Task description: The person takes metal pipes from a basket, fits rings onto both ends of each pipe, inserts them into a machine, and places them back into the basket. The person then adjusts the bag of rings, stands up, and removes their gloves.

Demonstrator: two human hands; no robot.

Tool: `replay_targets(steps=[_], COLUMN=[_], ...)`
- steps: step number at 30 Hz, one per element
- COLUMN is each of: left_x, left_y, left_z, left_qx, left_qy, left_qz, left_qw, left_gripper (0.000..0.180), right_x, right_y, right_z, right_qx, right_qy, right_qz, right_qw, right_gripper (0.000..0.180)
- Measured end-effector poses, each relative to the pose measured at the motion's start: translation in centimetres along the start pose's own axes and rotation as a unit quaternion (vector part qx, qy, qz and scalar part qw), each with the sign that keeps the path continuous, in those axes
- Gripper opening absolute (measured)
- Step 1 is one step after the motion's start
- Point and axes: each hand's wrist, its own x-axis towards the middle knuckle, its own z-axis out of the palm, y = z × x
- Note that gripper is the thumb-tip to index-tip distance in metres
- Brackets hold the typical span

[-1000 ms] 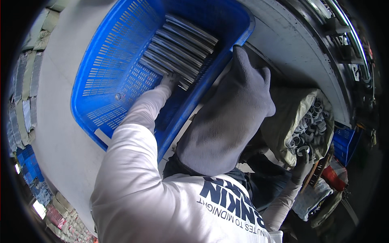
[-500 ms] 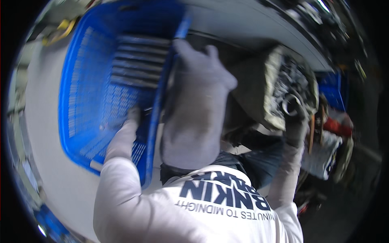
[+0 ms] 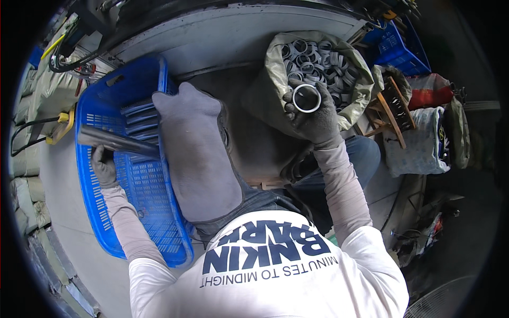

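Note:
In my gloved left hand [image 3: 104, 168] is a dark tube-like bar [image 3: 119, 142], lifted at a slant over the blue basket [image 3: 95, 222]. The fingers close round its near side, partly hidden by it. Several similar dark bars [image 3: 139, 117] lie side by side inside the basket. My gloved right hand [image 3: 321, 123] is closed on a pale ring [image 3: 307, 111], held up with its opening facing me. Just beyond it stands a woven sack [image 3: 275, 58] filled with many grey-white rings [image 3: 313, 66].
A grey pad [image 3: 204, 153] covers my lap between basket and sack. On the right are a small wooden stool [image 3: 395, 114], a white bag [image 3: 416, 143], a red bag [image 3: 429, 91] and another blue crate [image 3: 397, 47]. A pale panel [image 3: 212, 40] runs along the far side.
My left hand has come up out of the basket's depth with a dark bar. My right hand has raised the ring in front of the sack. The whole view has swung rightward.

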Motion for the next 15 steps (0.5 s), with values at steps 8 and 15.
replay_targets(steps=[8,15], left_x=[5.5,-0.5], left_y=[19.7,20.4], left_z=[27.4,43.4], left_qx=[0.185,0.490], left_qy=[-0.168,-0.367], left_qz=[0.046,0.255], left_qw=[0.967,0.749], left_gripper=[0.051,0.076], right_x=[-0.2,-0.5], right_y=[1.2,2.7], right_z=[0.3,1.9], right_qx=[-0.302,-0.708], right_qy=[0.019,0.048], right_qz=[-0.140,-0.412], right_qw=[0.943,0.572], right_gripper=[0.038,0.045])
